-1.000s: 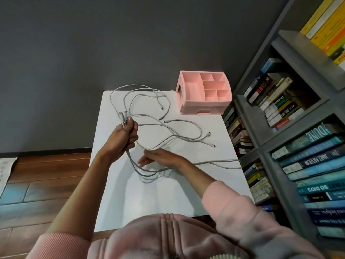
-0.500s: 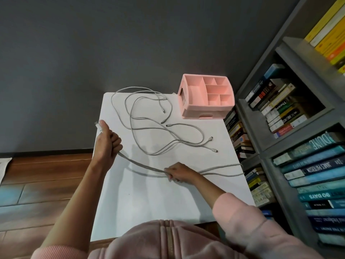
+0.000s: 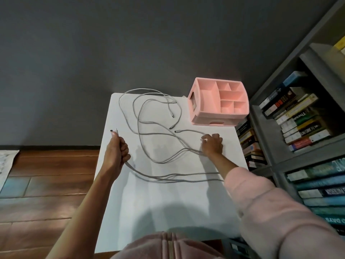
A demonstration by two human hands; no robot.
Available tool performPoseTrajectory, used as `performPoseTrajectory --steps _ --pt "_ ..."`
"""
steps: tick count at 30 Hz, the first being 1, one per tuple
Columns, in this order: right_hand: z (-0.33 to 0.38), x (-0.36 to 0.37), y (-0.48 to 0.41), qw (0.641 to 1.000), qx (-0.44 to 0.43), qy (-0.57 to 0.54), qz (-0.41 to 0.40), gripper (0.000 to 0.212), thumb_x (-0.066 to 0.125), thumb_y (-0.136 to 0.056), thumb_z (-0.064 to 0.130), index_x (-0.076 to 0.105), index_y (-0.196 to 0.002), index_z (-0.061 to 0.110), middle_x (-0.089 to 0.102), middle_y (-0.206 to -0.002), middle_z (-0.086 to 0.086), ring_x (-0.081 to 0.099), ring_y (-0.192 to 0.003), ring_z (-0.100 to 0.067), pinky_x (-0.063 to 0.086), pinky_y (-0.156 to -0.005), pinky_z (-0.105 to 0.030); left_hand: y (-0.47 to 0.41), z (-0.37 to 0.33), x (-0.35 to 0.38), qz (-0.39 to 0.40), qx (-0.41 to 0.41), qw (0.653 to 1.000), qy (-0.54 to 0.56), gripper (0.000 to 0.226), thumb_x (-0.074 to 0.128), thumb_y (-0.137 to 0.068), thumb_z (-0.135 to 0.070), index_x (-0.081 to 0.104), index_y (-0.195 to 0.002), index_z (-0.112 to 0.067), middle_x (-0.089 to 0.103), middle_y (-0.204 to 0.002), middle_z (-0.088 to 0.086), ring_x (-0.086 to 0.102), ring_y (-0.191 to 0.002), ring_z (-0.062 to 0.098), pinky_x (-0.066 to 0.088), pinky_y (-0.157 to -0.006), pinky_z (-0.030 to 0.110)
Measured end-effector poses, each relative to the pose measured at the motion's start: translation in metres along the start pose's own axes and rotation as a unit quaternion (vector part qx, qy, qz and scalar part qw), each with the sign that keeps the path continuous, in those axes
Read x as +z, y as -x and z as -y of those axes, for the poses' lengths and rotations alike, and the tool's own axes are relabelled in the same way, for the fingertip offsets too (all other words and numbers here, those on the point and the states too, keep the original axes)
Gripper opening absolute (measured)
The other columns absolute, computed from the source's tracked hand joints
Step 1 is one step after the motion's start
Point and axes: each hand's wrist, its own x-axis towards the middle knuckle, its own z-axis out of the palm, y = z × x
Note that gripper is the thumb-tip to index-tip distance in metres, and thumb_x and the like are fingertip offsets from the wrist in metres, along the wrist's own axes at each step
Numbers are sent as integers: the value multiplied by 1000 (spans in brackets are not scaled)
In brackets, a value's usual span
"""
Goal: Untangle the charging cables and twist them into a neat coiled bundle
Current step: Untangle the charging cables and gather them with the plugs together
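Since half a second ago the right hand (image 3: 211,144) has left the strands near the front edge and gone farther up the tabletop (image 3: 162,202), toward the pink organiser (image 3: 218,101); the left hand (image 3: 116,150) has stayed about where it was, off the organiser's far-left side.

The left hand's grip is clenched on a gathered set of charging cables (image 3: 158,139), with the plug ends (image 3: 113,131) sticking up out of the fist. From the fist several strands run across the tabletop below the organiser and pass under the right forearm. The right hand rests on the tabletop just below and left of the organiser, fingers curled where several strands converge; whether it has pinched them or only presses on them I cannot tell. The rest of the cables lie in loose overlapping loops to the left of the organiser, with a few free connector tips lying close beside it.

These cables look thin, light and limp: they will slide easily on the smooth tabletop, hold no shape, and snag wherever one loop crosses another. The connector tips are the stiff, catch-prone parts. The best place to take hold is likely near the ends, as the left hand does, then draw each strand through the fingers so crossings pull out before coiling. The untangling looks only partly done.
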Motion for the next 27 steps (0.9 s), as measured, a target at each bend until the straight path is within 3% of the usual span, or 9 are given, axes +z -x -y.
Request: performPoseTrajectory --steps 3,5,9,11,13,16,19,23,27 --pt "-8 0 -15 997 -13 53 57 37 39 -96 16 57 -125 29 27 -150 -10 27 -135 -33 22 -112 -42 -4 5 -5 2 3 999 -38 45 30 -99 -52 32 -68 -20 24 -58 -4 20 -44 7 19 -37 17" --pt "-8 5 -19 992 -40 95 77 35 38 -94 14 55 -124 23 37 -140 -15 35 -129 -35 26 -107 -42 -7 7 -5 -1 1 999 -49 43 31 -99 -51 33 -69 -20 26 -57 -4 21 -45 7 19 -38 17" --pt "-11 13 -15 996 -32 74 24 27 47 -89 4 60 -108 19 48 -122 -11 47 -114 -32 28 -93 -34 -9 10 -1 4 -6 998 -65 42 32 -100 -47 32 -69 -20 27 -56 -6 21 -44 5 20 -37 16" --pt "-9 13 -14 1000 -7 11 11 26 45 -86 -2 57 -89 21 54 -112 -9 51 -107 -32 30 -82 -33 -10 11 3 10 -8 997 -79 41 33 -101 -45 32 -68 -20 26 -56 -7 21 -44 5 20 -37 15" --pt "-4 8 -14 996 0 -92 -7 22 45 -88 0 50 -82 21 58 -106 -12 56 -101 -34 35 -75 -29 -10 13 7 18 -4 995 -97 39 34 -101 -41 33 -69 -20 27 -57 -7 22 -45 5 22 -37 15" --pt "10 -5 -15 978 -3 -210 -3 4 50 -93 11 53 -96 12 63 -111 -15 57 -104 -32 37 -76 -26 -9 16 13 32 9 992 -126 35 36 -102 -37 36 -72 -20 28 -60 -5 23 -49 7 23 -40 16" --pt "28 -22 -17 967 -19 -253 21 26 44 -98 20 56 -117 7 61 -109 -9 56 -103 -27 37 -77 -27 -6 17 18 34 9 990 -136 30 38 -102 -35 47 -80 -16 28 -63 -2 24 -49 7 23 -43 17" --pt "57 -50 -3 916 -77 -393 -1 28 42 -96 5 64 -114 2 61 -89 -4 53 -73 -13 39 -55 -13 1 17 23 37 17 990 -133 28 38 -102 -33 55 -89 -14 25 -63 -1 23 -48 7 22 -44 19" --pt "72 -73 23 862 -151 -477 81 26 51 -94 2 64 -116 8 67 -86 2 56 -63 -6 39 -57 -16 11 15 28 37 36 992 -117 29 34 -104 -30 53 -88 -15 32 -62 -1 27 -48 7 26 -42 16"
